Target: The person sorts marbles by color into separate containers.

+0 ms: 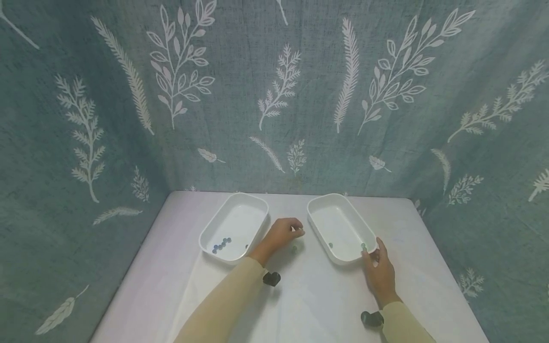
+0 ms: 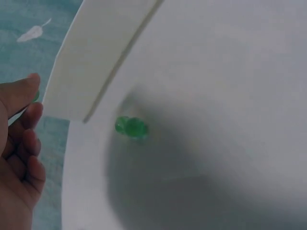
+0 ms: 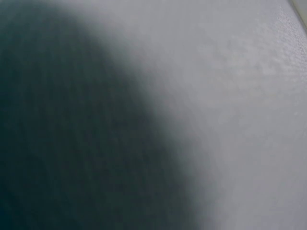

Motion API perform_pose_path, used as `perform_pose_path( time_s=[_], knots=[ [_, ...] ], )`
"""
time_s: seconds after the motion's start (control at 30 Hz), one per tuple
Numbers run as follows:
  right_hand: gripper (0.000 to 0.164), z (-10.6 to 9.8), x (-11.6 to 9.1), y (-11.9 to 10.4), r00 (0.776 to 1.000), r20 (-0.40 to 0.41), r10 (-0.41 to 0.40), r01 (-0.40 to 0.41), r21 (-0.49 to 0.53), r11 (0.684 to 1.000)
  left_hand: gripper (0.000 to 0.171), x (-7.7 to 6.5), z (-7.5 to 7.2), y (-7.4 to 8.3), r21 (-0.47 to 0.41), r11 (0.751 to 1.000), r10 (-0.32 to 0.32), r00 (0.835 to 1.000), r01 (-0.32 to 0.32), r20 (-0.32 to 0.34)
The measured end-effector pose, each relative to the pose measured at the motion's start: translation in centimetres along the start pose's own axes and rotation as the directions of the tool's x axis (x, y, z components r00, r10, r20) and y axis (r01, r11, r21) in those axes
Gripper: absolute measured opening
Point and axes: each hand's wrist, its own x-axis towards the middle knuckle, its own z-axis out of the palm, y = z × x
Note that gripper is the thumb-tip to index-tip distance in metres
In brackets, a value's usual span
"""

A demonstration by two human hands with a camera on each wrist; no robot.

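Note:
Between thumb and index finger, my left hand (image 1: 284, 233) pinches a small green marble (image 2: 36, 97), mostly covered by the fingertips. That hand is above the table between two white trays. Below it on the tabletop lie green marbles (image 2: 134, 128), two of them touching in the left wrist view. My right hand (image 1: 381, 274) grips the near right corner of the right tray (image 1: 315, 224), thumb at the inner side and a finger outside. Close to the thumb is a green marble (image 1: 363, 246); another marble (image 1: 330, 245) sits by the tray's left wall. The right wrist view is mostly dark blur and white surface.
The left tray (image 1: 210, 228) holds several blue marbles (image 1: 220, 247) near its front and a dark marble (image 1: 246, 246) by its right wall, partly beside my left forearm. Both trays stand on a white table (image 1: 313, 305). Patterned green cloth (image 1: 240, 95) encloses the back and sides.

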Motion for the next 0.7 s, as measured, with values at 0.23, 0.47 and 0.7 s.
perform_pose_path(
  time_s=[0.23, 0.47, 0.7],
  knots=[
    [0.074, 0.1, 0.1, 0.2, 1.0, 0.001, 0.008, -0.008, -0.013, 1.0, 0.023, 1.1, 0.6, 0.5, 0.008, 1.0, 0.027, 0.999, -0.027, 0.017],
    [0.075, 0.1, 0.2, 0.6, 1.0, 0.008, 0.008, -0.008, -0.008, 1.0, 0.015, 1.9, 1.3, 1.6, 0.051, 0.998, 0.023, 1.0, -0.024, 0.016],
    [0.075, -0.2, 0.3, 0.2, 1.0, 0.014, 0.012, -0.012, -0.011, 1.0, 0.018, 2.5, 1.3, 3.2, 0.066, 0.998, 0.004, 1.0, -0.005, 0.022]
  ],
)
